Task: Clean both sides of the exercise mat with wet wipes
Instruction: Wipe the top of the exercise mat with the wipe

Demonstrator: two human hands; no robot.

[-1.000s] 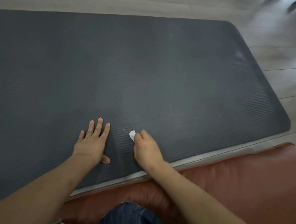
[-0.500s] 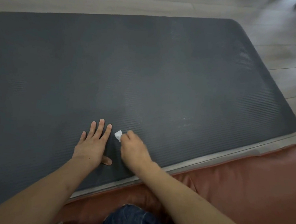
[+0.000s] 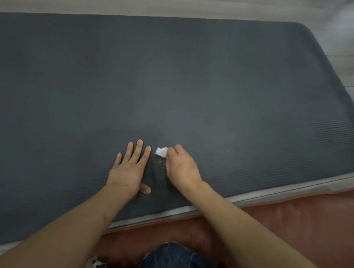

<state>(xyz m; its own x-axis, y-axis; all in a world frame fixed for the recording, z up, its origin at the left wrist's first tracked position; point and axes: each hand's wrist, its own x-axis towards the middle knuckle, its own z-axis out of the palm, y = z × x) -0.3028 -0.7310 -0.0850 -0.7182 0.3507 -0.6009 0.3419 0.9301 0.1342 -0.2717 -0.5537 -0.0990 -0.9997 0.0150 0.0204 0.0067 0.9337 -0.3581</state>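
A dark grey ribbed exercise mat lies flat on the floor and fills most of the view. My left hand presses flat on its near part, fingers straight and spread. Just to its right, my right hand grips a small crumpled white wet wipe and holds it against the mat; only the wipe's tip shows beyond the fingers.
Pale wooden floor surrounds the mat at the back and right. A reddish-brown cushion lies along the mat's near edge. A knee in blue jeans is at the bottom centre.
My right hand slid the wipe left along the mat, closer to my left hand. My left hand stayed planted. The view shifted slightly.
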